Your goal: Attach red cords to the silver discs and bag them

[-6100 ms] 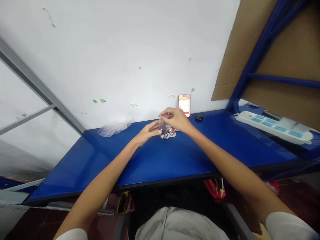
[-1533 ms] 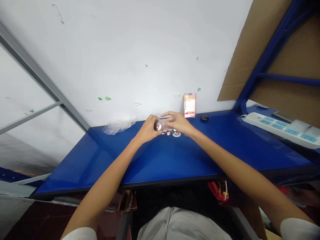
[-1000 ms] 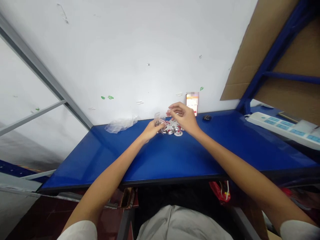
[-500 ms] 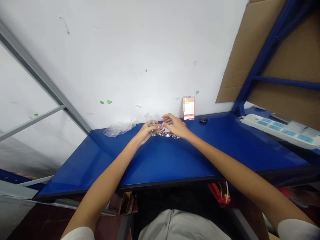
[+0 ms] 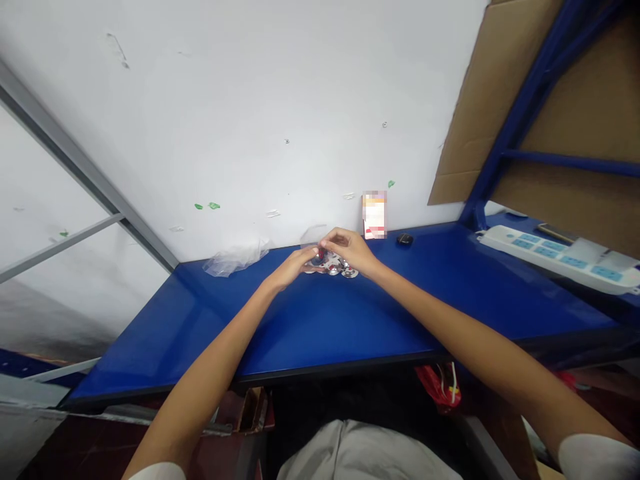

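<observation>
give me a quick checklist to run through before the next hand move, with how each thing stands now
1. Left hand has hold of the clear plastic bag: ok.
2. Right hand at the same bag, fingertips next to the left hand's: ok; whether it grips the bag or something in it, cannot tell.
3. Contents of the bag fully visible: not ok, fingers cover part of it.
4. Round shiny pieces close by: ok, clustered on the blue table at the hands.
5. Loose clear plastic apart from the hands: ok, off to the left.
6. Phone screen readable: not ok, blurred.
</observation>
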Action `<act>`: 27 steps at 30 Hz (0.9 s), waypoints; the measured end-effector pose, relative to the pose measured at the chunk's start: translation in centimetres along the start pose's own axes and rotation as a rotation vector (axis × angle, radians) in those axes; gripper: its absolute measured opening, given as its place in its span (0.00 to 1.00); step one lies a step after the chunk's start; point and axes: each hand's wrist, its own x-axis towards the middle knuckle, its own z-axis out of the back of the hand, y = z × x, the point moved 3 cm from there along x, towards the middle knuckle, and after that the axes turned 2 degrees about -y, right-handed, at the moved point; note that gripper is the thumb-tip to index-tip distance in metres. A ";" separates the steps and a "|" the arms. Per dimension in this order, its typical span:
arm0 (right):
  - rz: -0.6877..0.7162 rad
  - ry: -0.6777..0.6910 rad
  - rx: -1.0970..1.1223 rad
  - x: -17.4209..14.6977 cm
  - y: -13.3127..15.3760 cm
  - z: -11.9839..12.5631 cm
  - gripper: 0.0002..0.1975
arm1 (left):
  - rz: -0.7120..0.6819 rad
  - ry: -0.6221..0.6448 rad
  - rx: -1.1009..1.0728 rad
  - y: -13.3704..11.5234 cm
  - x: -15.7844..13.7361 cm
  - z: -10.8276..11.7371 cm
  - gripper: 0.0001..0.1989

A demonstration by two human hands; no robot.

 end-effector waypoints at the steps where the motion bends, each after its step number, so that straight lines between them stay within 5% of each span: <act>1: 0.028 -0.023 -0.024 0.1 0.0 0.2 0.18 | -0.072 -0.077 0.133 0.0 0.2 0.4 0.26; 6: 0.001 -0.038 -0.075 0.2 0.0 0.8 0.20 | -0.278 -0.308 0.571 -0.6 -0.1 1.2 0.26; 15: -0.098 0.037 -0.045 0.0 2.8 1.2 0.18 | -0.236 -0.372 0.137 -0.8 -0.3 0.6 0.17; 20: -0.045 0.055 -0.093 -0.1 3.1 1.4 0.14 | -0.149 -0.212 -0.041 -1.6 -0.5 1.0 0.18; 23: -0.085 0.038 -0.066 0.0 2.0 1.3 0.12 | -0.108 -0.140 -0.063 -1.8 -0.5 1.1 0.25; 27: -0.106 0.053 -0.018 0.0 1.1 1.2 0.11 | -0.107 -0.259 0.099 -1.3 -0.1 1.0 0.25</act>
